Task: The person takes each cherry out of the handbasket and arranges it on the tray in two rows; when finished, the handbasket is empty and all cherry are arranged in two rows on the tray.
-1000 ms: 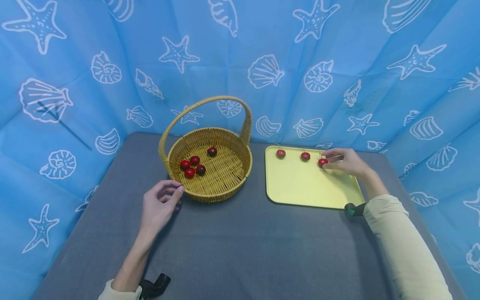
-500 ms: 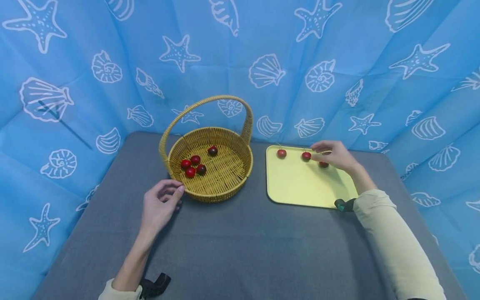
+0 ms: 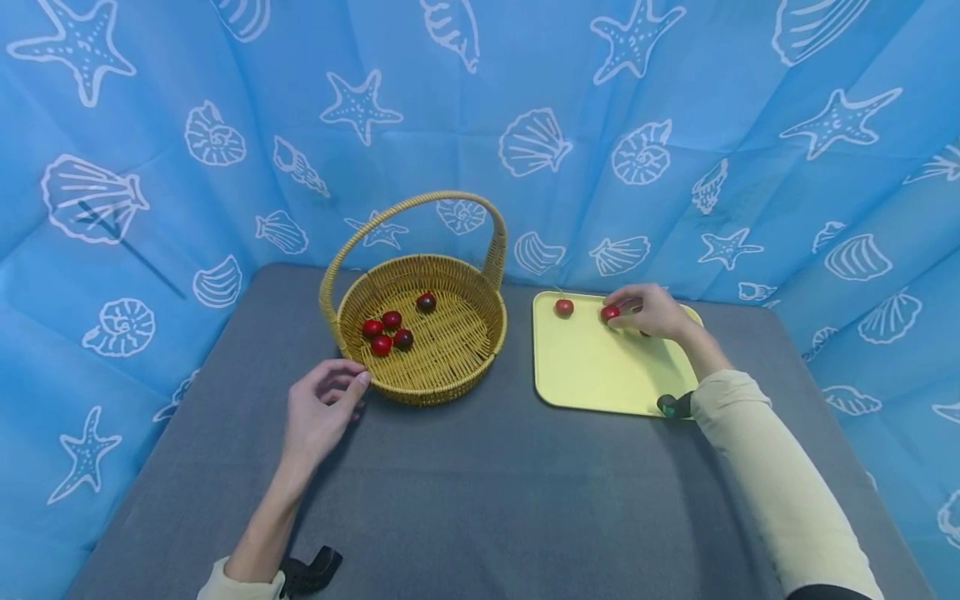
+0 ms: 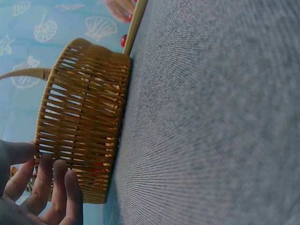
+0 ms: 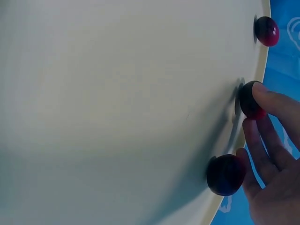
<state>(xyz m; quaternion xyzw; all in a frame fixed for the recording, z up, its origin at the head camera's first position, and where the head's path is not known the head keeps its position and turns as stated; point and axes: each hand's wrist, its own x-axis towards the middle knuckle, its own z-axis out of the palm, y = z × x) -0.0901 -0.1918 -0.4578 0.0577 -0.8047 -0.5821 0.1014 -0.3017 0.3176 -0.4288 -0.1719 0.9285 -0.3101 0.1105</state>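
My left hand [image 3: 318,412] pinches the near-left rim of the wicker basket [image 3: 420,392]; in the left wrist view the thumb and fingers [image 4: 43,180] lie on either side of the basket's rim [image 4: 43,117]. Several cherries [image 3: 382,345] lie inside the basket. Over the yellow tray [image 3: 600,375], my right hand [image 3: 652,315] has thumb and fingers on the middle cherry [image 3: 610,314], also between them in the right wrist view [image 5: 251,101]. Another cherry [image 5: 226,175] lies beside the lower fingers, and a third [image 3: 564,308] sits near the tray's far-left corner.
The basket's tall handle [image 3: 412,200] arches over it. A grey cloth [image 3: 480,500] covers the table, and a blue curtain [image 3: 450,108] with shells and starfish hangs behind. The basket stands left of the tray, with grey cloth between them.
My right hand has left the rightmost cherry, which stays on the tray, and moved left to the middle one, now between its fingers. The left hand keeps its place on the basket.
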